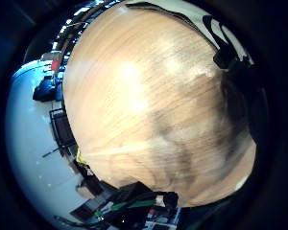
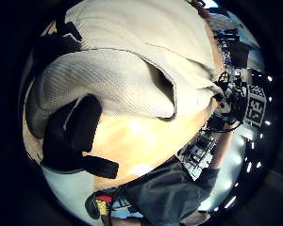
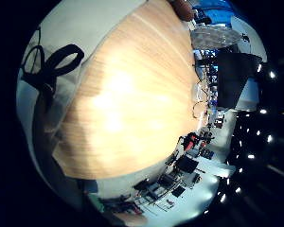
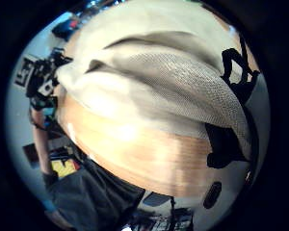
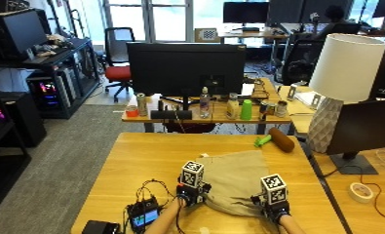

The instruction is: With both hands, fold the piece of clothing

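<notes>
A beige piece of clothing (image 5: pixel 234 180) lies on the wooden table (image 5: pixel 146 156), close to its near edge. My left hand (image 5: pixel 191 194) grips the garment's near left corner, and my right hand (image 5: pixel 274 207) grips its near right corner. In the left thumb side palm view, black fingers (image 2: pixel 78 127) curl round a lifted, ribbed edge of the cloth (image 2: pixel 132 70). The right thumb side palm view shows the cloth (image 4: pixel 173 82) raised in a fold above the wood, with fingers (image 4: pixel 224 144) curled at its edge.
A brown cylinder (image 5: pixel 283 140) and a green object (image 5: pixel 262 141) lie beyond the garment. A black device with cables (image 5: pixel 143 215) sits near the left hand. A lamp (image 5: pixel 341 87), a dark monitor (image 5: pixel 367 129) and a tape roll (image 5: pixel 359 191) stand on the right.
</notes>
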